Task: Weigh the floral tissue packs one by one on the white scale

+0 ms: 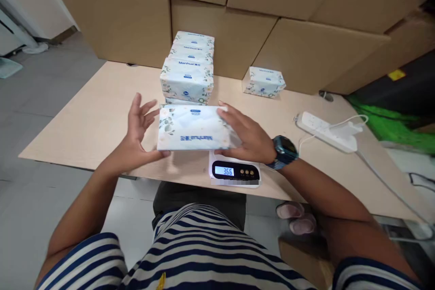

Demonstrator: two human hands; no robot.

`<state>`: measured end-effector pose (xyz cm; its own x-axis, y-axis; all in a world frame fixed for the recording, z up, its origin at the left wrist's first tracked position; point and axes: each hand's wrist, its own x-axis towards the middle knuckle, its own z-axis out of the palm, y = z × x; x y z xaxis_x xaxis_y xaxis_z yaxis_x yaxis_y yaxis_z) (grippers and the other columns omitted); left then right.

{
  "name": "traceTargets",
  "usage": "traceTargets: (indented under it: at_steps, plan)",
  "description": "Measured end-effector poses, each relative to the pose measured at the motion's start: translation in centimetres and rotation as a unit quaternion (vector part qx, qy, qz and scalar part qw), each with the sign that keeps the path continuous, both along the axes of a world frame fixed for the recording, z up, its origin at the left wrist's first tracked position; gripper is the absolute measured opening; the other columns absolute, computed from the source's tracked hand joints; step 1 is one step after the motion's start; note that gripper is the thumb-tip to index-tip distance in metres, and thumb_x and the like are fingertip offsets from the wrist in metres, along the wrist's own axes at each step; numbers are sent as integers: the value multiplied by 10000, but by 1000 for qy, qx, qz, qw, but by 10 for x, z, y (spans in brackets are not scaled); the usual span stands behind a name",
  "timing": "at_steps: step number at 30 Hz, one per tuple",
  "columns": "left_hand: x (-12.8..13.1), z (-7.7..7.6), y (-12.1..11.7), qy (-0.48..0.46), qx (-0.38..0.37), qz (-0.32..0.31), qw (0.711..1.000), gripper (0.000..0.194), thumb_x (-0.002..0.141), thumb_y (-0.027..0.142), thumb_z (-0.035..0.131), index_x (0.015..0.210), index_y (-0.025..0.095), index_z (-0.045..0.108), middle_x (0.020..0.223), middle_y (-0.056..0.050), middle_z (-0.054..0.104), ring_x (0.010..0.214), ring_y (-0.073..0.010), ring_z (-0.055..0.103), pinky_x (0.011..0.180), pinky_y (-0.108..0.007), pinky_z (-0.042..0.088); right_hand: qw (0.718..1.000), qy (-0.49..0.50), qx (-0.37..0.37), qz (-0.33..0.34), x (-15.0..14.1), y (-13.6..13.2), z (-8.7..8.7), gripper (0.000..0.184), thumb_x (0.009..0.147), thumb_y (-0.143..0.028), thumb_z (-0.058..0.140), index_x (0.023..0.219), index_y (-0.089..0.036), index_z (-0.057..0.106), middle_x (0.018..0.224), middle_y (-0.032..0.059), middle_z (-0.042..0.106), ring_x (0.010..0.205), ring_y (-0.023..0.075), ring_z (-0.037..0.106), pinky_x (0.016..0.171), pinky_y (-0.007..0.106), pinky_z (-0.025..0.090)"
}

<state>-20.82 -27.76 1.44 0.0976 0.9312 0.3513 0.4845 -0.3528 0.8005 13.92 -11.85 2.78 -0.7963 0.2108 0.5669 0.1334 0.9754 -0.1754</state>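
A white tissue pack (193, 128) with blue lettering and a leaf print is held up over the near part of the table. My right hand (249, 138), with a dark watch on the wrist, grips it by its right end. On the other side, my left hand (139, 133) is open with fingers spread, its thumb at the pack's near left corner. Partly under the pack and my right hand is a white digital scale (234, 173), its lit display reading about 366. More tissue packs (186, 77) are stacked in a row just behind the held one.
One tissue pack (264, 82) stands apart at the back right of the wooden table (84, 113). Cardboard boxes (217, 31) form a wall along the back. A white power strip (326, 131) with a plugged-in charger and cables lies on the right.
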Motion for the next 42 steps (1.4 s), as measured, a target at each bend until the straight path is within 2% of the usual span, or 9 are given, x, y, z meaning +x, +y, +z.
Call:
traceTargets:
  at_steps: [3, 6, 8, 10, 16, 23, 30, 33, 42]
  plan:
    - [-18, -24, -19, -88, -119, 46, 988, 1410, 822, 674, 882, 1739, 478, -172, 1902, -126, 55, 1764, -448, 135, 1399, -745, 195, 996, -61, 57, 6, -25, 5, -11, 572, 1089, -482, 611, 1605, -250, 526, 1739, 252, 475, 1498, 382, 635, 1072, 553, 645]
    - [-10, -34, -31, -175, -210, 34, 961, 1250, 910, 736, 749, 1773, 423, -100, 1914, -81, -2, 1779, -408, 61, 1432, -677, 160, 991, -88, 99, 35, -42, 11, -18, 397, 1105, -400, 594, 1440, -196, 659, 1628, 249, 614, 1414, 361, 702, 1028, 524, 657]
    - [-2, -33, -34, -210, -228, 35, 950, 1148, 941, 778, 671, 1790, 407, -8, 1913, -30, -17, 1779, -407, 42, 1443, -649, 162, 988, -89, 117, 51, -51, 13, -20, 374, 1098, -388, 614, 1397, -175, 683, 1501, 229, 722, 1290, 333, 766, 1020, 511, 653]
    - [3, -29, -33, -231, -225, 28, 946, 1062, 951, 782, 652, 1789, 416, 112, 1911, -3, 63, 1772, -432, 91, 1437, -659, 199, 987, -82, 126, 55, -58, 13, -20, 360, 1091, -376, 630, 1381, -173, 693, 1394, 207, 783, 1199, 308, 790, 1033, 508, 639]
    - [3, -23, -17, -266, -199, -31, 943, 859, 996, 667, 678, 1743, 450, 313, 1877, 20, 258, 1748, -435, 219, 1436, -673, 223, 979, -52, 183, 70, -57, 10, -21, 310, 1087, -184, 580, 1373, -229, 691, 1212, 131, 840, 1049, 238, 794, 962, 438, 632]
    - [7, -28, -7, -286, -213, -73, 931, 858, 1013, 652, 653, 1754, 467, 261, 1898, 88, 132, 1785, -373, 53, 1467, -597, 91, 976, -55, 203, 53, -47, 15, -23, 321, 1083, -143, 554, 1356, -225, 701, 1185, 133, 846, 1008, 234, 799, 856, 398, 646]
    - [10, -25, -2, -298, -232, -43, 925, 841, 1003, 667, 651, 1741, 492, 287, 1892, 84, 180, 1775, -403, 116, 1450, -638, 124, 979, -30, 197, 41, -52, 12, -24, 279, 1080, -129, 537, 1276, -195, 725, 1107, 137, 837, 904, 216, 790, 787, 363, 661]
    - [11, -24, 0, -307, -238, -40, 921, 868, 996, 674, 661, 1747, 492, 267, 1900, 84, 131, 1778, -409, 81, 1452, -630, 121, 983, -39, 174, 34, -51, 11, -25, 294, 1096, -143, 521, 1305, -214, 716, 1136, 122, 825, 916, 198, 790, 740, 322, 659]
    - [10, -32, 3, -335, -193, -61, 920, 738, 1061, 577, 616, 1732, 471, 329, 1897, 94, 141, 1789, -337, 48, 1474, -562, 40, 987, -84, 134, 31, -51, 16, -33, 358, 1096, -142, 535, 1395, -253, 699, 1187, 120, 805, 988, 219, 787, 727, 314, 644]
